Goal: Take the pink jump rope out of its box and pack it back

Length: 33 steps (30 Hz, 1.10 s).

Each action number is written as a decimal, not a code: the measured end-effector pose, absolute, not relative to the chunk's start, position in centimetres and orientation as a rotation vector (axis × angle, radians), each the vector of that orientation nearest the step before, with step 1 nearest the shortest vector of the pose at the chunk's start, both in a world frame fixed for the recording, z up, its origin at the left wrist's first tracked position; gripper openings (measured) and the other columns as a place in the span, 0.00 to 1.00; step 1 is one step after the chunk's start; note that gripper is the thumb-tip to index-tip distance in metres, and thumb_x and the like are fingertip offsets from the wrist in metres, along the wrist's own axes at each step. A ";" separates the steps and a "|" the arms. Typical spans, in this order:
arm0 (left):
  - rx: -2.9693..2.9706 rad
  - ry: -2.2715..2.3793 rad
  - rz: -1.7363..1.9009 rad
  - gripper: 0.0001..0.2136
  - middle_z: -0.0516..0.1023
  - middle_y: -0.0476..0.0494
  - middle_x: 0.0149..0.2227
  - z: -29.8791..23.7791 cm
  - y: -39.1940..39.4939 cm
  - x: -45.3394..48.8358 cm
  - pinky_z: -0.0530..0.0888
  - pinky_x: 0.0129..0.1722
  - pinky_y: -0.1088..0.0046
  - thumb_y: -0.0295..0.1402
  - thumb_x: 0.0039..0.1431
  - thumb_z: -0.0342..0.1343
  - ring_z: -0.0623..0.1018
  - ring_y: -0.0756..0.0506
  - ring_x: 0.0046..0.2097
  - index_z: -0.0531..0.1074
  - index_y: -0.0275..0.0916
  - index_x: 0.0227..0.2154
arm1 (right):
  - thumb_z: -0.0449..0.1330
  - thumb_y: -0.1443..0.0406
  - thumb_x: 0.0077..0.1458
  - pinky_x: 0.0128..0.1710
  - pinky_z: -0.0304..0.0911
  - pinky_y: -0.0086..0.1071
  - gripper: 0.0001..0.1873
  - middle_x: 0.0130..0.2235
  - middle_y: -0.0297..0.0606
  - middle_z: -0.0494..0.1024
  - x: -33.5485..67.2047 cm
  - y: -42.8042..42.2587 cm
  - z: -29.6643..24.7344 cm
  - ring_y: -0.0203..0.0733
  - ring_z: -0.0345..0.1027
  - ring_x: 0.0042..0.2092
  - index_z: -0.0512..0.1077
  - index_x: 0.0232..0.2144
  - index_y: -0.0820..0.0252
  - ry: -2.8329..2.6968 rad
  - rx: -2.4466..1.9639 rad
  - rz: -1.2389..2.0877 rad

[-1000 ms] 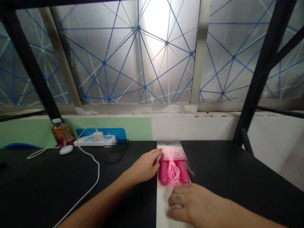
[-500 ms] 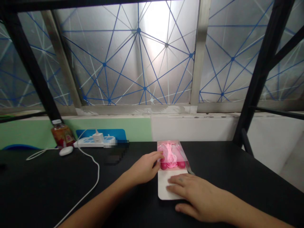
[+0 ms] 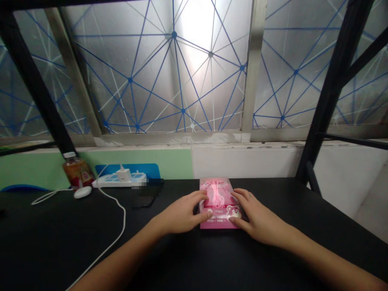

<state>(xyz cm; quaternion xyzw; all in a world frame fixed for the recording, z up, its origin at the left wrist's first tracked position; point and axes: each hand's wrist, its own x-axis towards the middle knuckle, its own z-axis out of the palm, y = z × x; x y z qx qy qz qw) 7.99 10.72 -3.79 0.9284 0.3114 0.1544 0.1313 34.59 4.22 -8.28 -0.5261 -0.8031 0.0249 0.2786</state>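
Note:
A flat clear plastic package (image 3: 218, 204) lies on the black table, with a pink skipping rope coiled inside and a pink card printed with a bear at its near end. The rope's handles are hidden. My left hand (image 3: 182, 213) grips the package's left side, with fingers over the top and the thumb at the near corner. My right hand (image 3: 254, 216) holds its right side the same way, with the thumb on the bear print.
A white cabled mouse (image 3: 82, 192) lies left on the black table (image 3: 273, 258). Behind it stand a power strip (image 3: 119, 180) with a white charger, a juice bottle (image 3: 78, 171) and a blue pad (image 3: 127, 170). Black metal uprights (image 3: 333, 89) rise at the back right.
The white flap that stretched toward me has closed, and the package's pink front now covers the handles. My right hand has moved from the flap to the package's right side.

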 end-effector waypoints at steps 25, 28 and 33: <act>2.763 0.897 0.433 0.18 0.69 0.41 0.59 -4.5 10.9 7.7 0.65 0.59 0.62 0.37 0.66 0.49 0.70 0.40 0.59 0.66 0.42 0.57 | 0.58 0.56 0.61 0.46 0.65 0.38 0.20 0.51 0.44 0.70 35.2 4.3 -7.3 0.46 0.70 0.45 0.67 0.52 0.56 -2.209 -1.383 0.164; 2.775 0.861 0.405 0.21 0.67 0.41 0.61 -4.1 10.7 7.6 0.65 0.60 0.62 0.40 0.64 0.53 0.68 0.39 0.60 0.65 0.42 0.58 | 0.56 0.55 0.62 0.44 0.65 0.38 0.18 0.47 0.43 0.73 35.3 4.7 -7.5 0.46 0.71 0.43 0.69 0.50 0.57 -2.201 -1.427 0.092; 2.821 0.925 0.481 0.17 0.66 0.40 0.59 -3.9 10.5 7.7 0.68 0.54 0.64 0.40 0.62 0.55 0.73 0.39 0.53 0.71 0.45 0.53 | 0.53 0.58 0.64 0.38 0.64 0.35 0.15 0.38 0.41 0.78 35.4 5.1 -7.7 0.45 0.72 0.37 0.72 0.48 0.58 -2.168 -1.435 0.111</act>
